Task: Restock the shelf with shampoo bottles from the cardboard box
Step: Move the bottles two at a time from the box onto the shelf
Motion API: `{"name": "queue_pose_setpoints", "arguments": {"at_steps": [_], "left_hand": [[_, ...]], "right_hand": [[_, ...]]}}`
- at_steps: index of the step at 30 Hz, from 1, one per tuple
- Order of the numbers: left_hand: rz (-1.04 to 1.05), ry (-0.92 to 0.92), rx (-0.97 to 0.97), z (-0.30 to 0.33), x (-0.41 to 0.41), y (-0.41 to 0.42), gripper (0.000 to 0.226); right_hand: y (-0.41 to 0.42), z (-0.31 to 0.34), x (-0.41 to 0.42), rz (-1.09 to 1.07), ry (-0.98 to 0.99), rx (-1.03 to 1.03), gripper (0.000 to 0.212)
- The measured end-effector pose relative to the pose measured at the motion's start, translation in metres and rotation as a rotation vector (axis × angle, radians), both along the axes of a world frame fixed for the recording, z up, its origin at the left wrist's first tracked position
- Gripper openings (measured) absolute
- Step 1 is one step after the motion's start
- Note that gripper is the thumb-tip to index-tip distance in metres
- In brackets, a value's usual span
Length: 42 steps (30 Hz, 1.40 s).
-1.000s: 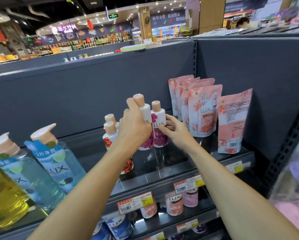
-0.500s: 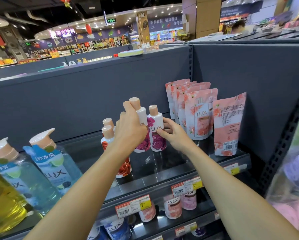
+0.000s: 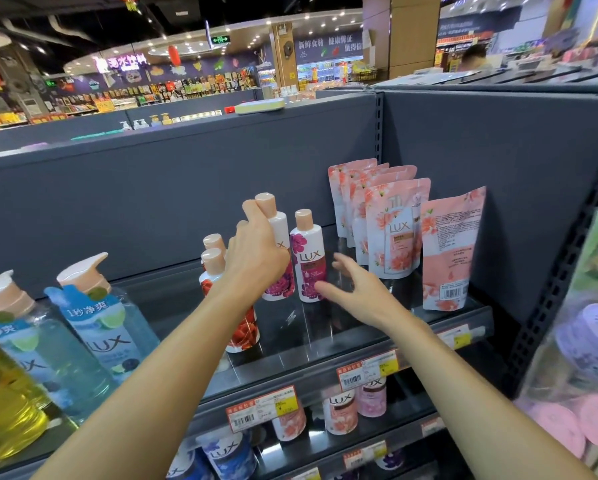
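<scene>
While left hand (image 3: pixel 256 258) fingers wrap tall bottle (image 3: pixel 279 251) at shoulder, right hand (image 3: pixel 354 289) spread wide, holding nothing, just beside second bottle (image 3: pixel 308 258) on shelf (image 3: pixel 325 341). Bottles likely rigid plastic, smooth, top-heavy; grip at body, not cap. Cardboard box not visible.

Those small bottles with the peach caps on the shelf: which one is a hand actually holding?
The taller purple-flowered bottle, left of its twin: the left hand wraps it. The twin bottle stands free, the right hand open beside it. The two red-flowered bottles stand untouched.
</scene>
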State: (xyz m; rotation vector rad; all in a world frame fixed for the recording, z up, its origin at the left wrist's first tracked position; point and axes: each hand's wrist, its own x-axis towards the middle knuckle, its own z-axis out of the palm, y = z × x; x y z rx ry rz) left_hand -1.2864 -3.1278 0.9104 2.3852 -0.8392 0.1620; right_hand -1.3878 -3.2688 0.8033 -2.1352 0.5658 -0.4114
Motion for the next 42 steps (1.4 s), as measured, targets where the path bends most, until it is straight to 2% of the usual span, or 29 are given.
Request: {"name": "queue_pose_setpoints", "arguments": {"at_steps": [5,8,12,15,20,31,36,42], "left_hand": [[0.011,0.051,0.048,-0.008,0.002,-0.009,0.054],[0.032,0.124,0.077,-0.013,0.001,-0.015,0.063],[0.101,0.166,0.091,-0.022,0.000,-0.018,0.063],[0.153,0.170,0.052,-0.031,0.003,-0.020,0.058],[0.260,0.297,-0.111,-0.029,-0.003,-0.027,0.048],[0.246,0.243,-0.122,-0.037,-0.004,-0.025,0.071],[0.215,0.160,-0.147,-0.044,-0.008,-0.023,0.099],[0.092,0.033,-0.158,-0.037,-0.040,-0.022,0.095]], "right_hand": [[0.008,-0.017,-0.053,0.136,0.293,-0.472,0.096],[0.011,-0.024,-0.064,0.164,0.312,-0.601,0.096],[0.010,-0.034,-0.067,0.192,0.329,-0.741,0.115],[0.010,-0.038,-0.066,0.177,0.297,-0.760,0.115],[0.010,-0.039,-0.067,0.164,0.279,-0.758,0.114],[0.009,-0.042,-0.065,0.172,0.260,-0.751,0.115],[0.009,-0.042,-0.065,0.178,0.254,-0.749,0.116],[0.007,-0.035,-0.062,0.211,0.296,-0.716,0.117]]}}
